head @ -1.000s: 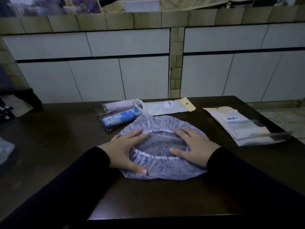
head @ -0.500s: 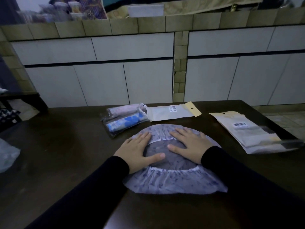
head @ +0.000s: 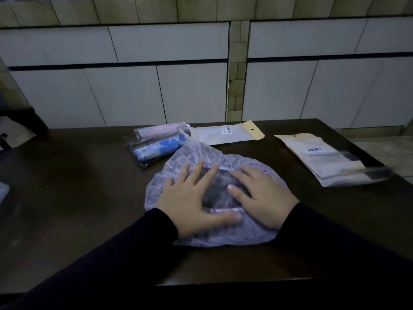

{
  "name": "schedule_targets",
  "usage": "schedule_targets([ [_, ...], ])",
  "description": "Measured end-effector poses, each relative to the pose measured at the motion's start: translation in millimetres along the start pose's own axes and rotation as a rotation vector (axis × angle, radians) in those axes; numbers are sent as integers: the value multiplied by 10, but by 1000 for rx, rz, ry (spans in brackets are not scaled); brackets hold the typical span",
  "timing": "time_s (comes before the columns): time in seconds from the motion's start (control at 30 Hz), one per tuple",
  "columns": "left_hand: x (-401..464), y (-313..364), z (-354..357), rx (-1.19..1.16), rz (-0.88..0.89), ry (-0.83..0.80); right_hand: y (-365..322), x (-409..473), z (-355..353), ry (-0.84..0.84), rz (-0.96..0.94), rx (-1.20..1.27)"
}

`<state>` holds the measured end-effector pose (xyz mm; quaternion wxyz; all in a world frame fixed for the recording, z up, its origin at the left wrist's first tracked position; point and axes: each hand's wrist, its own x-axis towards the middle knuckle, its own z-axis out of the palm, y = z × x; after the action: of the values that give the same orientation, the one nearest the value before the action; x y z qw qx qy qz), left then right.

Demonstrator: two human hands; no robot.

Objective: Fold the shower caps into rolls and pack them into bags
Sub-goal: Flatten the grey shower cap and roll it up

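A pale lilac patterned shower cap (head: 201, 153) lies spread flat on the dark wooden table (head: 78, 186), opening upward. My left hand (head: 192, 198) presses flat on its left half, fingers spread, thumb stretched across the near elastic edge. My right hand (head: 261, 198) lies flat on the right half, fingers pointing toward the centre. Behind the cap, a clear bag (head: 156, 144) holds two rolled caps, one pink and one blue-flowered. An empty bag with a yellow hang tab (head: 228, 134) lies just right of it.
A stack of several flat bags with barcode labels (head: 324, 159) lies at the table's right side. White cabinet doors (head: 125, 95) stand behind the table. A pale plastic thing (head: 3, 193) shows at the left edge. The table's near edge (head: 223, 283) runs just below my forearms.
Both hands slid over the cap, first toward its far middle, then spreading apart and back. The cap now lies flatter. The camera tilted down and moved closer.
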<state>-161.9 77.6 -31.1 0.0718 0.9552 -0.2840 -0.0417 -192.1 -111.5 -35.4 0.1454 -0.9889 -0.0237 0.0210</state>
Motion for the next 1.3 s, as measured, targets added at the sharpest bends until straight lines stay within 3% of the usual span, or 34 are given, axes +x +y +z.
schedule_targets([
  [0.3,27,-212,-49,89,-22,-181,226,13,-9,-117,2,-89],
  [0.37,11,-195,-159,132,-18,-24,202,5,-108,-82,-74,-92],
  [0.43,59,-203,-230,210,34,274,144,3,-177,65,-97,-155],
  [0.5,127,-235,-238,220,102,356,25,-14,-151,184,-22,-167],
  [0.6,223,-335,-150,146,150,147,-168,-56,28,74,80,-129],
  [0.73,260,-412,-117,138,-47,-153,11,81,7,-212,-47,-258],
  [0.87,201,-340,-186,183,-30,-60,314,167,-272,-263,-166,-257],
  [0.97,209,-330,-219,244,98,85,258,141,-362,-98,-191,-174],
  [1.07,220,-362,-128,198,122,-37,87,78,-249,-20,-177,-146],
  [1.2,198,-337,-28,162,-107,-169,113,62,-70,-259,-181,-259],
  [1.3,143,-345,-89,189,-87,-122,265,76,-197,-151,-282,-270],
])
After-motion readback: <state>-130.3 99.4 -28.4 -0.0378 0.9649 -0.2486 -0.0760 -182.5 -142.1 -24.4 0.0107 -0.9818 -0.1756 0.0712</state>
